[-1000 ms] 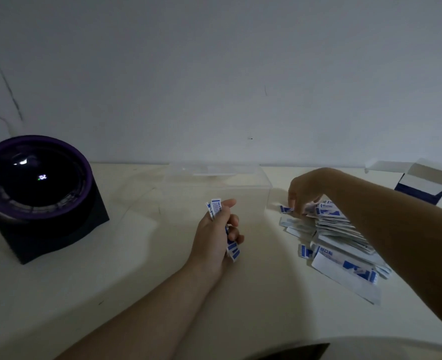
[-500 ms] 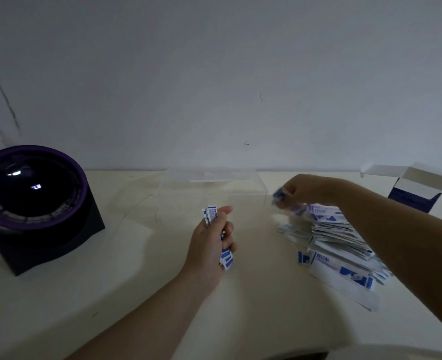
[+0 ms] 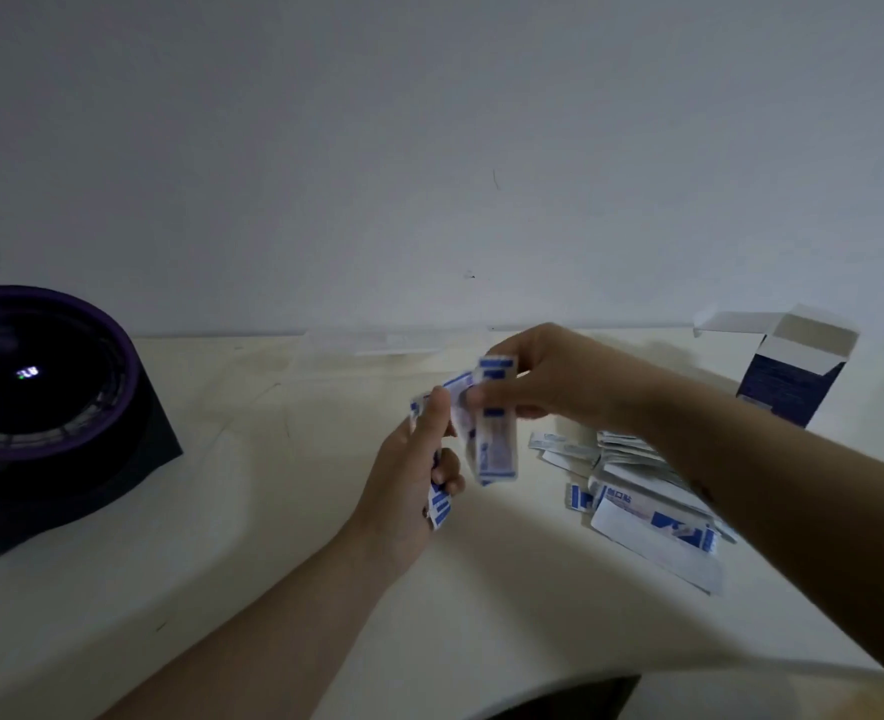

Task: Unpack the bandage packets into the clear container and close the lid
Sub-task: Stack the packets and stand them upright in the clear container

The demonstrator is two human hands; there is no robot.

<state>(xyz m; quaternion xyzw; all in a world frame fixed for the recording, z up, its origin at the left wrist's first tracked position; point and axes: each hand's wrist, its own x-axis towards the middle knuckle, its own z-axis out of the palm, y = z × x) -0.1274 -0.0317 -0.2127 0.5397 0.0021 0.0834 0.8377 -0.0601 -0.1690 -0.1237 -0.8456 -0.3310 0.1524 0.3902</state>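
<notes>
Your right hand [image 3: 549, 379] pinches bandage packets [image 3: 494, 444]; your left hand [image 3: 409, 475] grips more. They look thin, light and slippery, so pinch the middle.

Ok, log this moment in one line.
left hand: grips packets | right hand: pinches packet | container: behind hands | pile: on table

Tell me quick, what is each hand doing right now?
Left hand: gripping a small packet bunch.
Right hand: pinching a hanging packet near its top; blurred.
</notes>
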